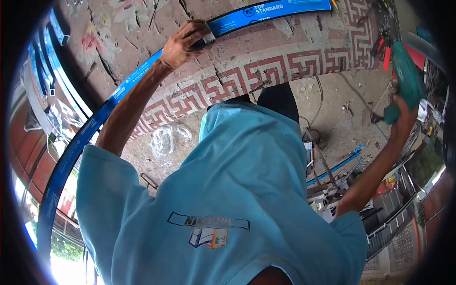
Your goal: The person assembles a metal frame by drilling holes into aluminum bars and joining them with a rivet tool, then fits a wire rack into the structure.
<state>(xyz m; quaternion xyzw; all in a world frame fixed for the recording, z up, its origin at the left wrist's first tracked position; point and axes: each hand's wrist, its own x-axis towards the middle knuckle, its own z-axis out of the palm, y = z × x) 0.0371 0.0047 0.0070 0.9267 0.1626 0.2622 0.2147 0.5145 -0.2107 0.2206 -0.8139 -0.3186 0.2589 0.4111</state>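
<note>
My left hand [185, 45] is wrapped over a long aluminium profile [280, 12] covered in blue "TOP STANDARD" film. The profile runs from the lower left edge, under my left forearm, to the top right, bowed by the lens. Its near side lies over a worn, patterned tabletop or mat [266, 71]. Out to the right, my right hand [403, 107] grips the handle of a green power drill [406, 76]. The drill's front end points up toward the table's right corner, where clutter makes its tip hard to make out.
More blue-filmed profiles [61, 71] lie at the upper left. Crumpled clear plastic [171, 140] rests on the dusty floor, and a cable [320, 97] trails below the table's edge. Several offcuts and tools [332, 190] are piled at the lower right. Red pieces [415, 57] sit behind the drill.
</note>
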